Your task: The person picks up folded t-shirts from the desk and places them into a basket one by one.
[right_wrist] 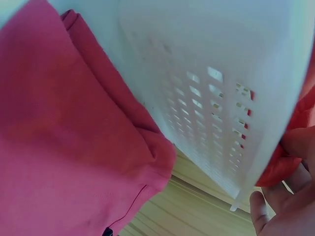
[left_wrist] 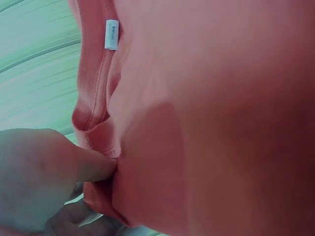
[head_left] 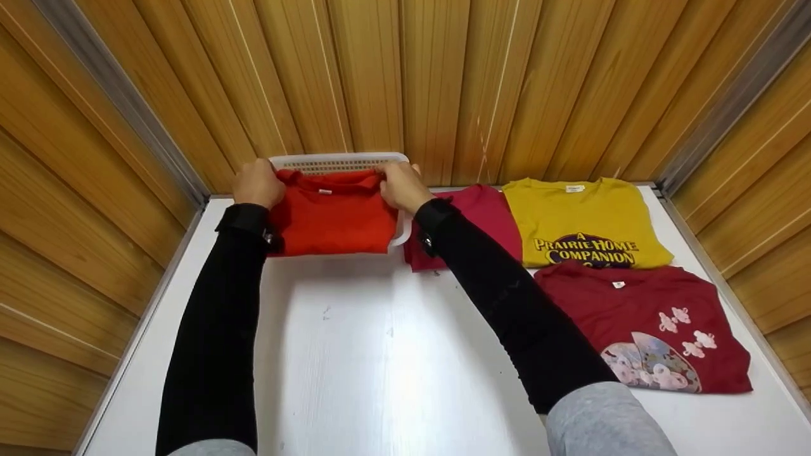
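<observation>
A folded red-orange T-shirt (head_left: 336,221) lies over the white plastic basket (head_left: 342,156), hiding most of it. My left hand (head_left: 258,183) pinches the shirt's left shoulder by the collar; in the left wrist view the thumb presses into the red cloth (left_wrist: 147,162) below a white neck label (left_wrist: 112,34). At the other shoulder my right hand (head_left: 404,185) grips the fabric close to the basket's right rim. In the right wrist view, fingers (right_wrist: 298,140) hold red cloth just inside the perforated basket wall (right_wrist: 197,98).
Right of the basket lies a folded crimson shirt (head_left: 481,215), partly under my right forearm. Beyond it are a yellow printed shirt (head_left: 583,221) and a dark red shirt (head_left: 659,316). Wood-look panels (head_left: 431,82) wall the back and sides of the white table (head_left: 355,367).
</observation>
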